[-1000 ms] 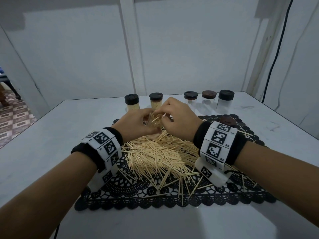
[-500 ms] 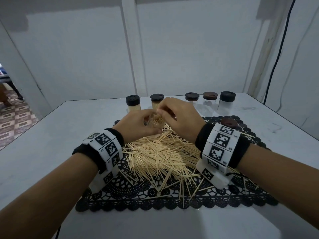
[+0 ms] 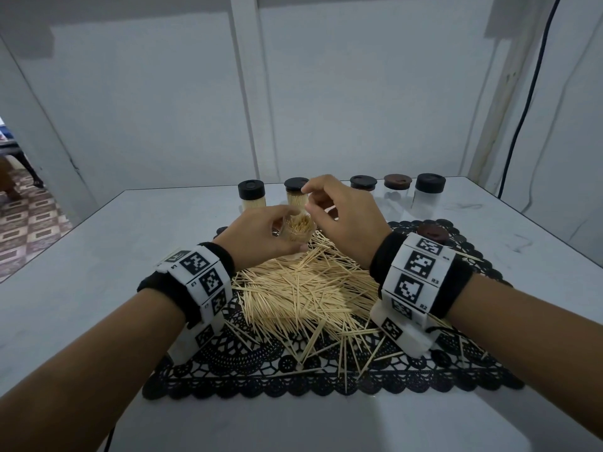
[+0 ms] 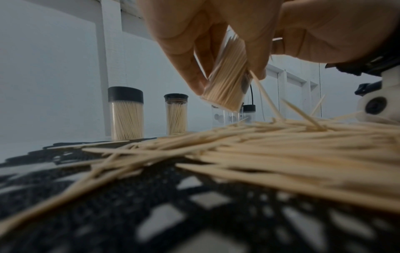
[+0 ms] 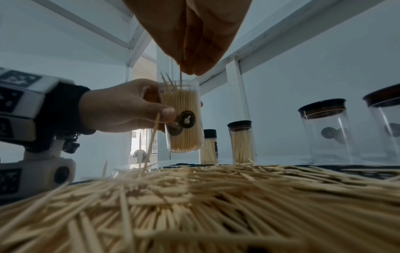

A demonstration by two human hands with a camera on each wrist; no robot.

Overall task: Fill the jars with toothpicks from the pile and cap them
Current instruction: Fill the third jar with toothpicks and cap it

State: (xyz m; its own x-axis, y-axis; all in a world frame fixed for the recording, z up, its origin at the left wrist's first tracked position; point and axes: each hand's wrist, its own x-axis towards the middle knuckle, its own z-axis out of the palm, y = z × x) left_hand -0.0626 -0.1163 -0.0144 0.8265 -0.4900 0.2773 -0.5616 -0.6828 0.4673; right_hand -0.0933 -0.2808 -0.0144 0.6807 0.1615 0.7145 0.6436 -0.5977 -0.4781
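Open jar (image 3: 297, 228): clear, uncapped, nearly full of upright toothpicks, a dark round label on its wall. It sits at centre frame in the head view, lifted clear of the pile and tilted slightly. The left hand (image 3: 261, 234) holds it, fingers (image 4: 184, 56) and thumb curled round the wall; a single loose toothpick hangs from under the thumb down toward the pile in the right wrist view.

Right hand (image 3: 342, 220): poised directly above the jar mouth, fingers bunched together with tips pointing down. A thin toothpick appears to run from the fingertips (image 5: 192, 68) into the jar; whether it is pinched I cannot tell for certain.

Toothpick pile (image 3: 303, 291): loose heap in the middle of the frame, below and nearer than the jar, strays fanning toward the lower edge. It lies on a black lace mat (image 3: 326, 373).

A dark brown cap (image 3: 433, 233) lies on the mat, right of centre, just behind the right wristband.

Back row, upper centre on the white tabletop (image 3: 98, 305): two capped jars full of toothpicks, left one (image 3: 251, 199) and its neighbour (image 3: 296, 194), the latter partly hidden by the right hand. To their right stand three capped clear jars (image 3: 427, 195) with no toothpicks showing.
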